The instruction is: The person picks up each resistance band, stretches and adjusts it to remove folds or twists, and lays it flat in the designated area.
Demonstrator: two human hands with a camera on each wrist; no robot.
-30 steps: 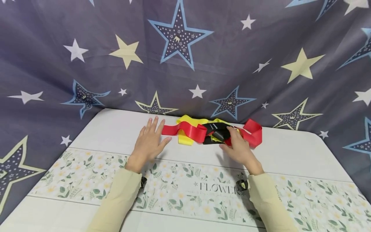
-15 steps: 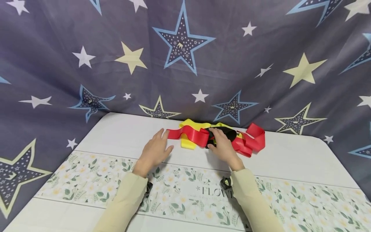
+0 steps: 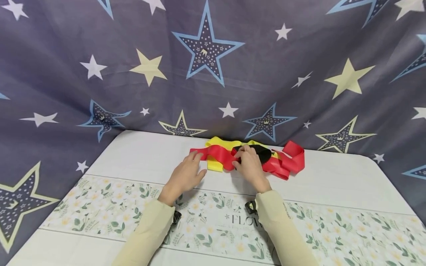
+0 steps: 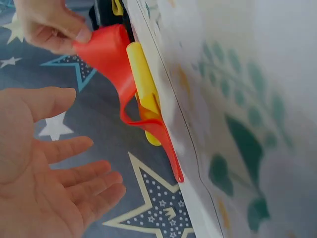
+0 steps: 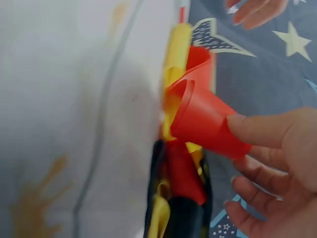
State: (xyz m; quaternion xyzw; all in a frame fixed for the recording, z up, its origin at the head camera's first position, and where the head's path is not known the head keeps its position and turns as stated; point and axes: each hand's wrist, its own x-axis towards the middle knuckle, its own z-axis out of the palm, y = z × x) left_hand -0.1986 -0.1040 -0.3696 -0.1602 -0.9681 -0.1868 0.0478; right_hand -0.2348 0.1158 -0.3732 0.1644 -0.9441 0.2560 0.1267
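Red strip (image 3: 217, 152) pinched at a table's (image 3: 146, 147) far edge.
The left hand (image 3: 184, 176) is held loose, nothing gripped, near the strip's left end; a yellow strip (image 3: 214, 166) is partly covered by the red; the red's right part is pinched by the right hand (image 3: 251, 165); a black strip (image 3: 264, 153) is seen just right, then a red loop (image 3: 294, 156).
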